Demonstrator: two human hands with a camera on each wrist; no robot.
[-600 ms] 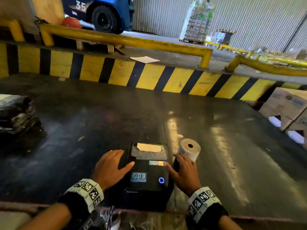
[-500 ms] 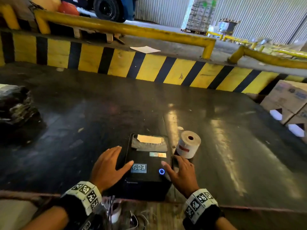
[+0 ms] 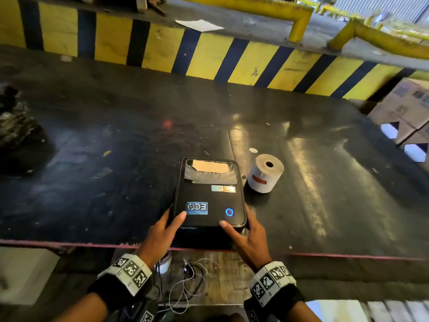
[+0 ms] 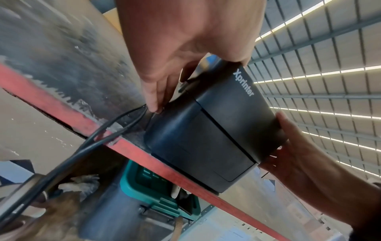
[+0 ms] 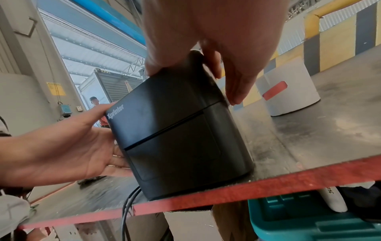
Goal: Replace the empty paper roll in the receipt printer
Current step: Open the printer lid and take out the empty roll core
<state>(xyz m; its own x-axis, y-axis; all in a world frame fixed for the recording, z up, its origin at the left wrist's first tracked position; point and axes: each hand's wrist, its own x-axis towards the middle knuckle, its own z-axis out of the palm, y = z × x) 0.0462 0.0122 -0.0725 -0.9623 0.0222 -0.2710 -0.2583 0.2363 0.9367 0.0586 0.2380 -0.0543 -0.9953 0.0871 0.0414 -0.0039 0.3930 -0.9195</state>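
The black receipt printer (image 3: 209,198) stands at the near edge of the dark table (image 3: 116,135), lid down, its blue ring light (image 3: 229,212) lit. Through its top window a brown piece (image 3: 210,167) shows. My left hand (image 3: 170,220) grips the near left corner, thumb on top, fingers down the side (image 4: 156,97). My right hand (image 3: 242,225) grips the near right corner the same way (image 5: 230,81). A full white paper roll (image 3: 264,174) with a red sticker stands on end just right of the printer (image 5: 288,91), apart from both hands.
A yellow-and-black striped kerb (image 3: 209,56) bounds the table's far side. Cardboard boxes (image 3: 406,108) sit at the right, a dark bundle (image 3: 14,129) at the left. Black cables (image 4: 98,137) drop over the red front edge (image 5: 268,184). A teal crate (image 5: 309,226) lies below.
Both hands have slid back from the printer's top to its near corners. The right hand has drawn away from the paper roll. The head view has tilted down.
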